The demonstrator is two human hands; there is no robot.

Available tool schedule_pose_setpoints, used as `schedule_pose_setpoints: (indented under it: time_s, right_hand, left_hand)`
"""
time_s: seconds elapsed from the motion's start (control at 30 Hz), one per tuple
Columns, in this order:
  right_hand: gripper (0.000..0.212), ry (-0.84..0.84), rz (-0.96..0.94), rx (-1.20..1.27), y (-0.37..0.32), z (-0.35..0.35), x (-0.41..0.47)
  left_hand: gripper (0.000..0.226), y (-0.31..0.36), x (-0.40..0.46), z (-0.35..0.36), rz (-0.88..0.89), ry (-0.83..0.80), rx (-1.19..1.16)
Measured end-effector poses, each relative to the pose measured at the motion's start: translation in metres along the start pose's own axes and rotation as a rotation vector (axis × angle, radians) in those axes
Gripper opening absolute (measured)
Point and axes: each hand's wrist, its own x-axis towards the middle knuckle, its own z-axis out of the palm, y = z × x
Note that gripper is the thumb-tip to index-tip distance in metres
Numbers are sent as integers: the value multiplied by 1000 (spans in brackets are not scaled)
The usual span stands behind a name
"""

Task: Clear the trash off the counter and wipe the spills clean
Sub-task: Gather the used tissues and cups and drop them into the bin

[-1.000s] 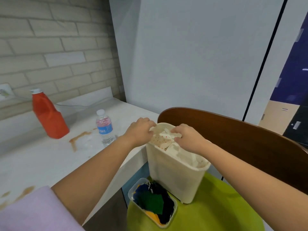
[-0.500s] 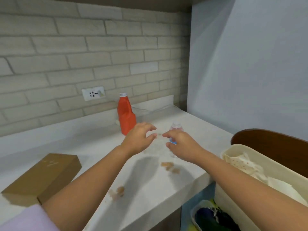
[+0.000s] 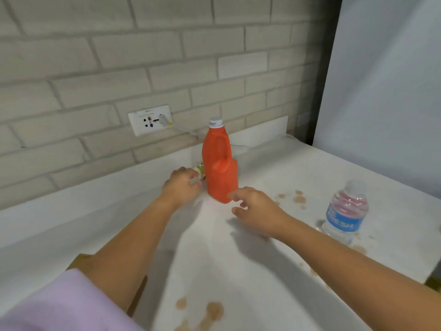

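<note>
Brown spills (image 3: 298, 199) are lying unwiped beside the orange jug (image 3: 220, 168) as the left hand (image 3: 182, 185) is curling onto a scrap (image 3: 200, 168) behind it, right hand (image 3: 256, 211) spread, empty.

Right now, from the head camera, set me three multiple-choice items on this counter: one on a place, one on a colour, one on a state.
1. Where does the clear water bottle stand relative to the jug?
A. To its right, nearer the camera
B. Behind it, against the brick wall
C. On top of it

2. What colour is the jug's body?
A. Green
B. Orange-red
C. Black

3. How is the right hand?
A. Gripping the jug's handle
B. Lying flat on the water bottle
C. Open and holding nothing, just short of the jug

Answers:
1 A: the bottle stands at the right of the counter, apart from the jug.
2 B: the body is orange-red under a white cap.
3 C: its spread fingers hold nothing, while the left hand is at a small item beside the jug.
</note>
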Motion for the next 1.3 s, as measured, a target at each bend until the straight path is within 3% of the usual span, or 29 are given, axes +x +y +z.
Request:
schedule_pose_setpoints:
  time_s: [0.27,0.5,0.63,0.77,1.03,1.3]
  right_hand:
    - [40,-15,84,31,28,20,31]
    - [38,-7,146,3,44,13,29]
    - [38,-4,143,-7,43,10,21]
    - [38,9,116,6,36,3,6]
    - [47,18,-45,20,16,-15,-42]
    - [76,76,-187,87,8,-48,-134]
  left_hand:
    - [57,-17,79,50,-47,-173,154]
    - [29,-24,97,67,-60,-99,13]
    - [35,-34,90,58,-60,-159,47]
    - [41,-35,68,29,-49,-230,142]
    - [28,20,-16,-55,9,-412,133]
    - [17,145,-139,-79,107,-708,-231]
